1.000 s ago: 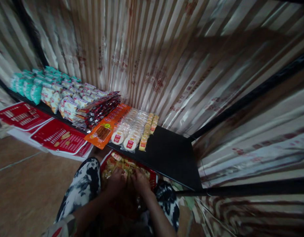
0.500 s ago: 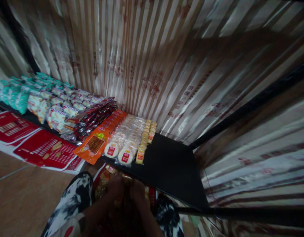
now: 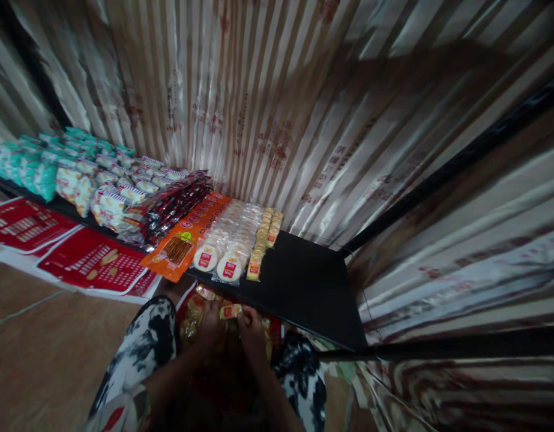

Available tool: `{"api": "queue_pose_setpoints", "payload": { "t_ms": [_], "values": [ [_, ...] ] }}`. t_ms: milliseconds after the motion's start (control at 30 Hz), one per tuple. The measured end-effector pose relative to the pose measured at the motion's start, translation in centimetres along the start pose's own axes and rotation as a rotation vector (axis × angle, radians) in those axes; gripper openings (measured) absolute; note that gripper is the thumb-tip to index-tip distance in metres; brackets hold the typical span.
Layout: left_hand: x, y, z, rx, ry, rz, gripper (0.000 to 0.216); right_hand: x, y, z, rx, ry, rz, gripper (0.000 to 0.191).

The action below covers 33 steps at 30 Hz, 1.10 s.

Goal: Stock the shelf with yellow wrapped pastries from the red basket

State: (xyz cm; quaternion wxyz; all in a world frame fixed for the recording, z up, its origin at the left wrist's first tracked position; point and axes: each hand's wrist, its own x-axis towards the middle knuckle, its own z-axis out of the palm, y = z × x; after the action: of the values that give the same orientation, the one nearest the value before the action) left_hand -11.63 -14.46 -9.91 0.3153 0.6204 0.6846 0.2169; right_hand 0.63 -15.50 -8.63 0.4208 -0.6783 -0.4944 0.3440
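My left hand (image 3: 210, 323) and my right hand (image 3: 250, 324) are close together over a red box (image 3: 277, 329) of small yellow snack packets, between my knees. Both hands pinch a small yellow packet (image 3: 230, 311) lifted just below the front edge of the black shelf (image 3: 310, 288). On the shelf, a row of the same yellow packets (image 3: 264, 237) runs front to back next to round white packs (image 3: 222, 247).
Further left on the shelf lie orange packs (image 3: 186, 235), dark red packs (image 3: 168, 207), and white and teal bags (image 3: 42, 168). Red flattened cartons (image 3: 85, 264) lie on the brown floor. Striped paper-covered walls (image 3: 267, 108) enclose the corner. The shelf's right part is bare.
My hands have risen from the box contents with a yellow packet now held between them. The camera view shifted slightly.
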Motion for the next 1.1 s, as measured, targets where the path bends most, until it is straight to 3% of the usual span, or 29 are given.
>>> {"api": "queue_pose_setpoints", "payload": {
  "t_ms": [233, 433, 600, 733, 933, 1100],
  "values": [
    [-3.3, -0.4, -0.5, -0.129, 0.213, 0.118, 0.029, -1.9, -0.6, 0.4, 0.318, 0.072, 0.089, 0.030],
    [-4.3, 1.7, -1.4, -0.259, 0.241, 0.203, 0.023, -2.9, -2.5, -0.6, 0.489, 0.075, 0.166, 0.052],
    [-4.4, 5.2, -1.9, -0.287, 0.170, 0.224, 0.022, -2.4, -2.7, -2.2, 0.427, 0.094, 0.077, 0.036],
    [-4.2, 7.7, -1.9, -0.302, 0.138, 0.281, 0.028, -0.7, -3.5, -4.5, 0.258, 0.103, 0.015, 0.026],
    [-2.7, 10.7, -0.9, -0.392, 0.135, 0.430, 0.038, 4.7, -4.2, -7.7, 0.015, 0.244, -0.152, 0.036],
    [0.2, 13.4, 0.5, -0.565, -0.019, 0.307, 0.045, 9.7, -3.5, -8.3, 0.043, 0.184, -0.201, 0.049]
  ]
}}
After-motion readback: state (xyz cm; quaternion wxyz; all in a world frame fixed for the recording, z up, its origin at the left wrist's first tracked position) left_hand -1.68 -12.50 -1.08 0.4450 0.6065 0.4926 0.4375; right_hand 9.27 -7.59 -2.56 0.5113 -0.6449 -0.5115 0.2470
